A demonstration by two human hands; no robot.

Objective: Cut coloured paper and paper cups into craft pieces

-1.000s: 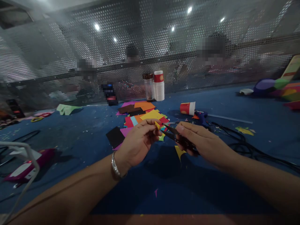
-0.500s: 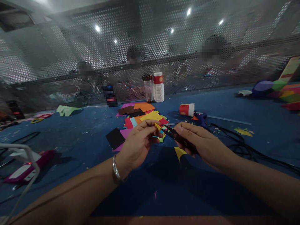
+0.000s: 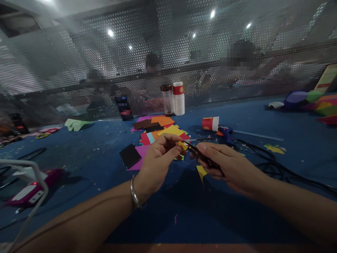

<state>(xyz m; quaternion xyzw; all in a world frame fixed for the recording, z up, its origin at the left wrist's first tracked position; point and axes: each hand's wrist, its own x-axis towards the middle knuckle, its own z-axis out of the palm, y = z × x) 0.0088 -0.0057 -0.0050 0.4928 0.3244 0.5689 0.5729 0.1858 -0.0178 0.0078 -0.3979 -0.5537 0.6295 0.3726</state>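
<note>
My left hand [image 3: 160, 156] pinches a small yellow piece of paper [image 3: 182, 145] between thumb and fingers. In my right hand [image 3: 223, 158] is a pair of dark scissors [image 3: 195, 151], its handles mostly hidden by the fingers. The blade tips reach the right edge of the yellow piece; whether they bite into it I cannot tell. Below the scissors a yellow paper scrap [image 3: 201, 173] lies on the blue table [image 3: 168, 232]. Beyond my left hand spreads a pile of coloured paper, with an orange sheet [image 3: 163, 121] and a black square [image 3: 130, 156].
A red-and-white paper cup [image 3: 210, 123] lies on its side near a blue glue gun [image 3: 226, 135]. Black cable [image 3: 276, 158] runs along the right. Farther back stand a clear jar [image 3: 166, 100] and stacked cups [image 3: 178, 100]. On the left sits a magenta power strip [image 3: 31, 191].
My left hand has turned the yellow piece, so more of its face shows. The scissor blades have drawn closer together beside it. The view has shifted slightly.
</note>
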